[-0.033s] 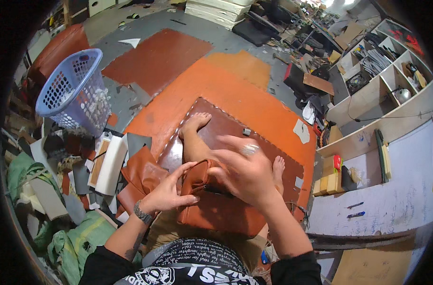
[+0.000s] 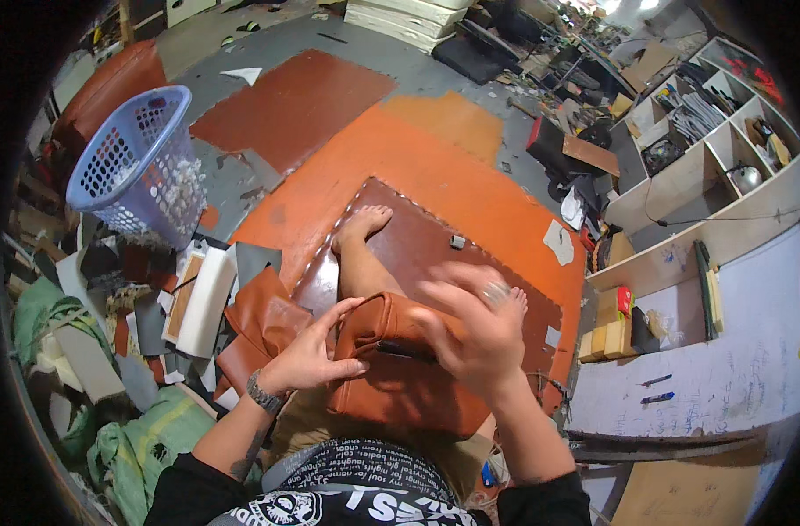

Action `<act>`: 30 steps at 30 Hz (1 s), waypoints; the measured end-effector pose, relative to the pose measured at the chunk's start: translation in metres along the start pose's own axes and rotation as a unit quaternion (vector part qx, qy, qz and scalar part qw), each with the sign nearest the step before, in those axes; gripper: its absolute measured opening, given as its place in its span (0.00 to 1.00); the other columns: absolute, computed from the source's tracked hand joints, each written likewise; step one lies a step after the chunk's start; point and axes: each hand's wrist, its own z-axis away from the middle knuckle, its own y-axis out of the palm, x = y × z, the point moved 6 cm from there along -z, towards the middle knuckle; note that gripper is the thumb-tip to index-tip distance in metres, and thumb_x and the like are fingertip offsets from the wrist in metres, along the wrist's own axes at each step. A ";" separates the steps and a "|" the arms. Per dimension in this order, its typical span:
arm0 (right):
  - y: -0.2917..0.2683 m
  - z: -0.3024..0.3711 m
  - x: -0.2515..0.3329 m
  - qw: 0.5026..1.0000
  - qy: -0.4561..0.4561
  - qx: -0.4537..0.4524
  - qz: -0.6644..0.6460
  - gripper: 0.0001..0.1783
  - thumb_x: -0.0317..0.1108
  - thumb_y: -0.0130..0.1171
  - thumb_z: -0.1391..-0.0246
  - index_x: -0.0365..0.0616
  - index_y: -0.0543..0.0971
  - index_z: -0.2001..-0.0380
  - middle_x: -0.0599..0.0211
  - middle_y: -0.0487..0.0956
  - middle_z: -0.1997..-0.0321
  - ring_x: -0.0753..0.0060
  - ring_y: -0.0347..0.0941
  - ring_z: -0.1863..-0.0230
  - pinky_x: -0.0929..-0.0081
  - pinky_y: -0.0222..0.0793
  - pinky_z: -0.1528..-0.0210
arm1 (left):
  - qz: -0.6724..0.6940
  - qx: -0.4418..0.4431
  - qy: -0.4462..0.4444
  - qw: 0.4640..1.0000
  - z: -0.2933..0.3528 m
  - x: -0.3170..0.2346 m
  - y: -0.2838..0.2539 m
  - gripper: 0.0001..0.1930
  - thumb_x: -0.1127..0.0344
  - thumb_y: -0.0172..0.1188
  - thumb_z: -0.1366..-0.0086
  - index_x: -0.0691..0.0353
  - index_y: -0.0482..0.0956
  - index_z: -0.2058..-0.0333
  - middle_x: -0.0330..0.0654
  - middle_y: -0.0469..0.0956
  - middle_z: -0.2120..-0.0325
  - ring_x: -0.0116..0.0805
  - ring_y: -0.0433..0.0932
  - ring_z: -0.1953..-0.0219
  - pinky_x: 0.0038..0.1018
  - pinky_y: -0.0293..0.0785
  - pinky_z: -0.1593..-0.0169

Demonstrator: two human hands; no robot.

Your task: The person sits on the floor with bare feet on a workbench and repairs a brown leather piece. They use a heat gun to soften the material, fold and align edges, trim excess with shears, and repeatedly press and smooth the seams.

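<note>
A brown leather cushion (image 2: 409, 393), box-shaped with seamed edges, lies across my lap. A dark slit (image 2: 407, 351) shows along its upper side. My left hand (image 2: 310, 352) grips its left end, thumb on the near side and fingers over the far edge. Above the cushion's right part, my right hand (image 2: 483, 329) is raised with its fingers spread and slightly blurred; a ring shows on one finger. I see nothing in its grasp. Whether its lower edge touches the leather, I cannot tell. A crumpled brown leather piece (image 2: 261, 320) lies left of the cushion.
My bare feet rest on a dark brown sheet (image 2: 417, 232) over an orange one (image 2: 470, 188). At left stand a perforated blue basket (image 2: 141, 197) with white fluff and green sacks (image 2: 146, 447). Wooden shelving (image 2: 681, 232) and a white board with pens (image 2: 657, 397) are at right.
My right hand has moved right, away from the cushion's left end, and its fingers have spread. My left hand keeps its grip in the same place.
</note>
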 end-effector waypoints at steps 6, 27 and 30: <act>0.053 0.110 0.061 0.980 0.043 0.184 -0.056 0.36 0.52 0.79 0.44 0.45 0.82 0.38 0.53 0.82 0.34 0.48 0.80 0.37 0.45 0.73 0.31 | -0.038 -0.015 0.016 0.999 -0.008 0.002 -0.008 0.55 0.63 0.81 0.38 0.60 0.57 0.18 0.52 0.67 0.24 0.44 0.63 0.21 0.42 0.58 0.19; 0.041 0.121 0.030 0.961 0.144 0.233 0.043 0.70 0.49 0.84 0.57 0.45 0.56 0.16 0.49 0.63 0.15 0.36 0.61 0.22 0.40 0.61 0.24 | 0.195 -0.166 0.019 0.967 -0.016 0.023 0.016 0.33 0.67 0.62 0.23 0.59 0.65 0.23 0.48 0.74 0.29 0.34 0.83 0.39 0.27 0.86 0.43; 0.043 0.111 -0.005 0.956 0.243 0.160 -0.036 0.69 0.45 0.83 0.59 0.37 0.56 0.18 0.41 0.63 0.18 0.28 0.64 0.26 0.39 0.63 0.23 | 0.180 -0.130 0.004 0.975 -0.020 0.014 0.025 0.23 0.63 0.55 0.18 0.59 0.71 0.29 0.45 0.79 0.36 0.32 0.86 0.49 0.27 0.88 0.48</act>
